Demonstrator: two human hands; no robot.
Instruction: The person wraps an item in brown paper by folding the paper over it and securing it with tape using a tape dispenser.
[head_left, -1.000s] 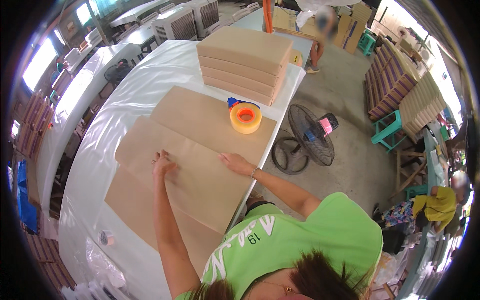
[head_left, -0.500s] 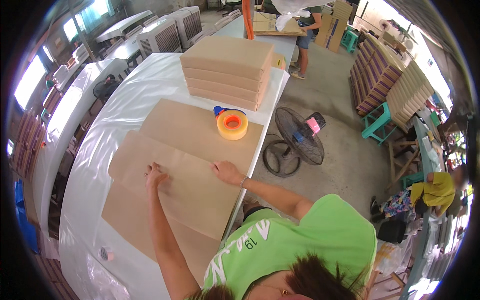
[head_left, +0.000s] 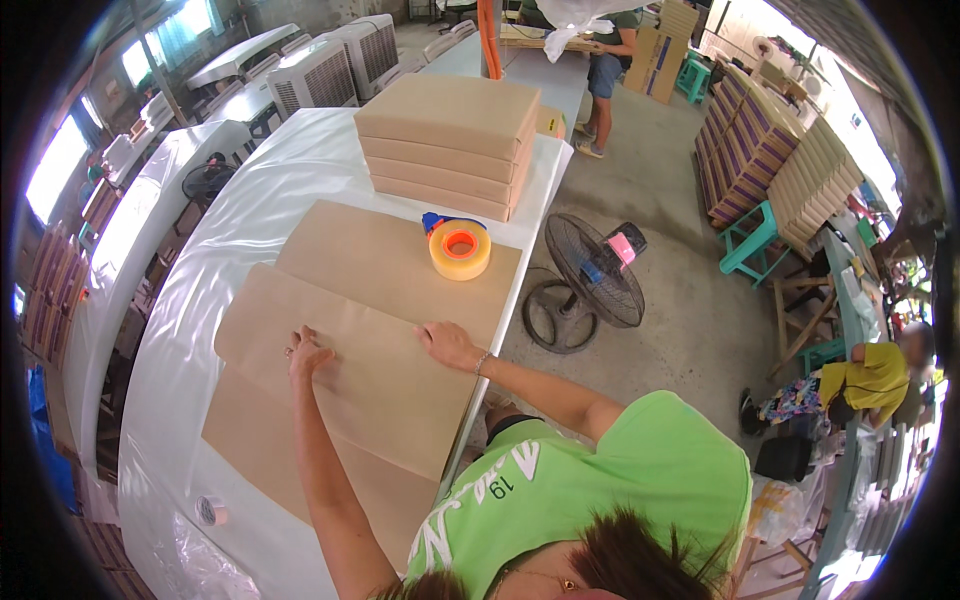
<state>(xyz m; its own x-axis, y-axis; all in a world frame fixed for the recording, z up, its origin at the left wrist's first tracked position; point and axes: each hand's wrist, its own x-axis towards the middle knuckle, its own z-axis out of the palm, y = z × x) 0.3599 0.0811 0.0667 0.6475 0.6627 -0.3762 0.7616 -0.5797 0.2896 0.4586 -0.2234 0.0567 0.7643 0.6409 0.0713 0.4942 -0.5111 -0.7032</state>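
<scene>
1. Left hand (head_left: pixel 308 352): centre-left of the frame, palm down, fingers spread moderately wide, pressed flat on the top brown kraft paper sheet (head_left: pixel 350 370). Grips nothing. A ring shows on one finger.
2. Right hand (head_left: pixel 447 344): just right of centre, also palm down and open, fingers loosely extended, resting on the same sheet near its right edge. Holds nothing. A thin bracelet sits at the wrist.
3. The two hands lie apart on the sheet, roughly level with each other.
4. Top sheet: lies slantwise across the middle of the frame, overlapping more brown paper sheets (head_left: pixel 400 262) beneath it that stick out toward the upper centre and lower left.
5. All the paper rests on a long table covered in white plastic film (head_left: pixel 240 215), running from lower left to upper centre.
6. Tape dispenser with a yellowish tape roll (head_left: pixel 459 247): upper centre, standing on the farther sheet, well apart from both hands.
7. Stack of flat brown-wrapped packages (head_left: pixel 450 140): just beyond the tape, top centre.
8. Small tape roll (head_left: pixel 210 511): lower left, on the film.
9. Floor fan (head_left: pixel 585 285): right of the table, on the concrete.
</scene>
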